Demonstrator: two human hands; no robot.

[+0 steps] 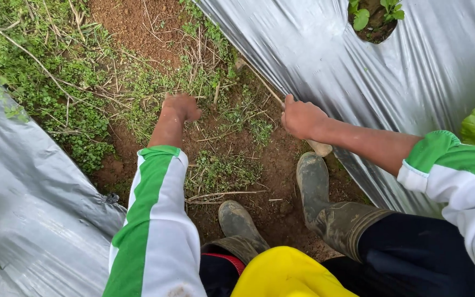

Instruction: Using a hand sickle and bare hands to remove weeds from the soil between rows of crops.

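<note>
Left hand [182, 107] down among low weeds [215, 88] on soil furrow [133, 22], grip not discernible; right hand [302, 118] clenched around wooden tool handle [319, 147] beside silver mulch sheet's [325, 60] edge.

**Narrow furrow between two plastic sheets**

Free room runs along the strip of bare soil [138, 22] down the middle. The silver plastic sheet [325, 60] walls it on the right side, and a second sheet [23, 187] closes the lower left. Low weeds [67, 82] and dry stalks cover the left bank. Two muddy boots [314, 187] fill the near end. The left hand [181, 106] sits in the weeds; the right hand [302, 118] grips a wooden tool handle [281, 104] along the sheet's edge.
</note>
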